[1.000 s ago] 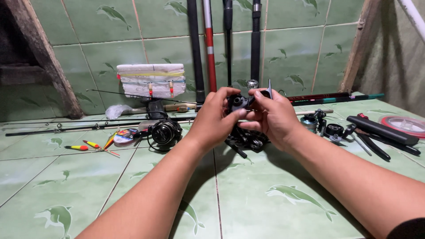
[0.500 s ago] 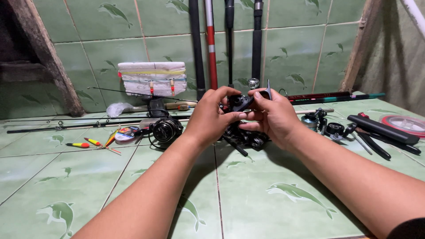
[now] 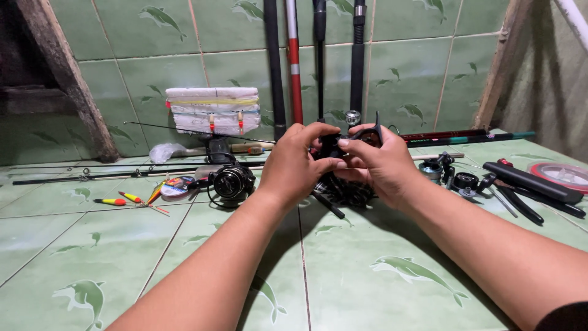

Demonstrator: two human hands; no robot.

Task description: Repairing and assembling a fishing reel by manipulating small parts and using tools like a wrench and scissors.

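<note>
Our fingers are clamped tight on a small black reel part, held up just above the green tiled floor. The left hand curls over it from the near side, and the right hand pinches it from the other, thumb on top. Right beneath our hands lies a dark fishing reel, partly hidden. Just off the left hand sits another black reel, with bright floats beyond it. Against the wall rests a white foam block wound with line, and rods stand upright behind. Well off to the right lie black handles and a spool of red line.
</note>
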